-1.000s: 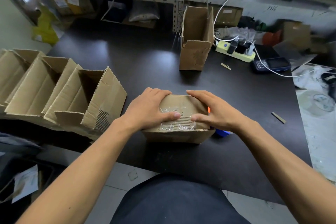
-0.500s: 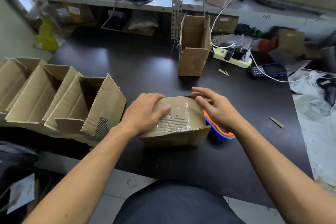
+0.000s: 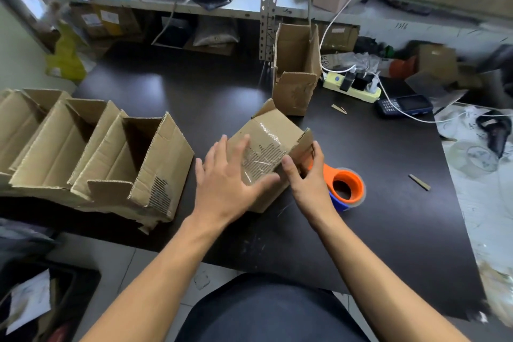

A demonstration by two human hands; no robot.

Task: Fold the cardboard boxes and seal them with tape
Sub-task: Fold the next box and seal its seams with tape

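A small cardboard box (image 3: 270,147) sits tilted near the middle of the dark counter (image 3: 361,230), its taped side turned up toward the camera, with clear tape (image 3: 262,159) glinting across the printed lines on that face. The left hand (image 3: 227,183) lies flat against the near left part of the box, fingers (image 3: 238,153) straight and spread apart, the thumb pressing on the taped face. The right hand (image 3: 308,175) holds the box's right edge, thumb on the taped face and the other fingers curled round behind a loose flap. Just to the right of that hand, touching the counter, lies a tape dispenser (image 3: 345,184) with an orange core and a blue body. Along the left side of the counter a row of open boxes (image 3: 91,153) lies tipped over, openings facing up and right, each leaning on the next. Farther back a tall open box (image 3: 295,72) stands upright beside a metal shelf post (image 3: 268,5). To its right a pale yellow power strip (image 3: 351,86) holds several plugs, and a dark phone (image 3: 404,105) lies near it with a white cable running past. Two small cardboard scraps (image 3: 419,182) rest on the right part of the counter.
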